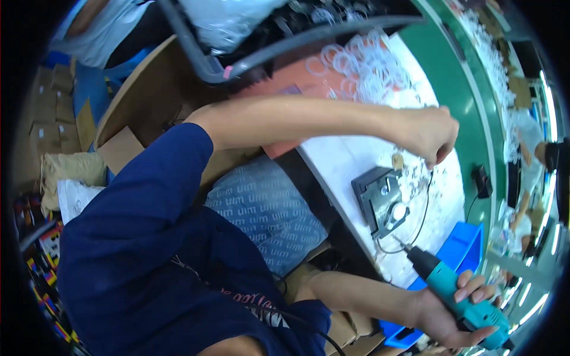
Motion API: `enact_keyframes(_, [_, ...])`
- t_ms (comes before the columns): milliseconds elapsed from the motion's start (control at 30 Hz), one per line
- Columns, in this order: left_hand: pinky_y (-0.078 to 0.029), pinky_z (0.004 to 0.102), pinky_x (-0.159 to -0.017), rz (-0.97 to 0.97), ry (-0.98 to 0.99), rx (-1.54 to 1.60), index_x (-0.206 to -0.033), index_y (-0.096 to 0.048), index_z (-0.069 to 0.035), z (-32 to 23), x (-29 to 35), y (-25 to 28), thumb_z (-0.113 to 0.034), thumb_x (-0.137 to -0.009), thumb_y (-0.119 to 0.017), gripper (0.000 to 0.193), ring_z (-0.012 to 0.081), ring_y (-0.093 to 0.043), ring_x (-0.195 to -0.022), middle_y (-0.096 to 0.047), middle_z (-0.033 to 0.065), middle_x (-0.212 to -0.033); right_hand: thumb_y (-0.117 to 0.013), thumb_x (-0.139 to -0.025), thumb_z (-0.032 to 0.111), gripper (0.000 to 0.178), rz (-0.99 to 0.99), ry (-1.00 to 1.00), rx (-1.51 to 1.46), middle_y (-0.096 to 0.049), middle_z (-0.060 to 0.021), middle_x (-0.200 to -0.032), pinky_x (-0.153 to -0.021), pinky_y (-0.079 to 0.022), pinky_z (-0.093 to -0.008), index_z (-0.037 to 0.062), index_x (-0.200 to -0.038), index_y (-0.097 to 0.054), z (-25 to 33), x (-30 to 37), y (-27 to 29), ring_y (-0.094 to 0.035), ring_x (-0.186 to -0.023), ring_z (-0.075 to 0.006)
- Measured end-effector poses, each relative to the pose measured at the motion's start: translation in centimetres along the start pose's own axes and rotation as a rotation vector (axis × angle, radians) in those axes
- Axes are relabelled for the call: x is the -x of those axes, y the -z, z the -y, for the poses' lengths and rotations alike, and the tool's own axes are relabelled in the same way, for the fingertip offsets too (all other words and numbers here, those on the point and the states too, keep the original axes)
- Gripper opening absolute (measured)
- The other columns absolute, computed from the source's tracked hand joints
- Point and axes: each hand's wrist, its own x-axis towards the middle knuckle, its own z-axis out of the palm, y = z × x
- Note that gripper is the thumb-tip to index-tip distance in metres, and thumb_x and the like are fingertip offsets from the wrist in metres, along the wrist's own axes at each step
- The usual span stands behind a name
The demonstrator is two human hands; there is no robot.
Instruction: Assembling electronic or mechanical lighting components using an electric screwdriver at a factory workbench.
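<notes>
My right hand (442, 314) is wrapped round a teal and black power screwdriver (445, 282). The tool's bit points toward a black fixture (369, 199) on the white worktop (338, 160). A round white piece (399, 212) sits at the fixture's lower right side. My left hand (428, 135) is closed over the worktop, past the fixture, with its fingers pointing down. What it pinches, if anything, is hidden. A thin dark cord (426, 207) curves from just below its fingertips down to the fixture. Near the fixture stands a small tan piece (397, 160).
Clear plastic rings (374, 68) lie heaped on the worktop and an orange sheet (297, 77). A black crate (208, 65) stands beyond my left arm. Blue bins (472, 246) flank the screwdriver. A green bench (460, 89) with a black box (482, 181) runs along the right.
</notes>
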Motion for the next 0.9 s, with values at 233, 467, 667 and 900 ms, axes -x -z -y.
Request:
enact_keyframes(233, [-0.052, 0.0344, -0.062, -0.024, 0.107, -0.371, -0.069, -0.07, -0.001, -3.9, 1.8, 5.7, -0.011, -0.057, -0.078, 0.018, 0.0247, -0.066, -0.064, -0.067, 0.012, -0.067, -0.041, -0.089, 0.046, 0.039, -0.199, 0.057, -0.015, -0.047, -0.0079, -0.068, -0.039, -0.033, -0.0267, 0.0095, -0.103, -0.047, 0.8, 1.7, -1.3, -0.038, -0.04, -0.0152])
enact_keyframes(467, [-0.052, 0.0379, -0.065, -0.15, 0.426, -1.154, -0.07, -0.068, -0.004, -4.4, -3.1, 19.9, -0.02, -0.058, -0.082, 0.024, 0.0282, -0.067, -0.075, -0.068, 0.0125, -0.075, -0.043, -0.09, 0.046, 0.042, -0.203, 0.053, -0.054, -0.047, -0.0076, -0.065, -0.038, -0.033, -0.0248, 0.0055, -0.098, -0.045, 1.4, 2.7, -1.8, -0.04, -0.039, -0.0152])
enact_keyframes(667, [-0.053, 0.0433, -0.077, 0.156, 0.529, -1.555, -0.099, -0.065, -0.004, 7.3, -0.1, 23.8, -0.01, -0.079, -0.06, 0.022, 0.0335, -0.062, -0.099, -0.064, 0.0166, -0.104, -0.042, -0.091, 0.045, 0.045, -0.187, 0.076, -0.06, -0.049, -0.009, -0.064, -0.035, -0.033, -0.0247, 0.0019, -0.105, -0.046, 1.4, 3.6, -1.2, -0.042, -0.038, -0.0161])
enact_keyframes(900, [-0.054, 0.0409, -0.076, 0.267, 0.481, -1.617, -0.098, -0.066, -0.005, 10.1, -0.4, 24.4, -0.009, -0.082, -0.056, 0.019, 0.0312, -0.062, -0.099, -0.064, 0.0131, -0.106, -0.049, -0.09, 0.036, 0.038, -0.107, 0.037, -0.045, -0.048, -0.0075, -0.071, -0.05, -0.036, -0.0241, 0.0011, -0.104, -0.044, 2.4, 4.4, 1.3, -0.044, -0.047, -0.0121])
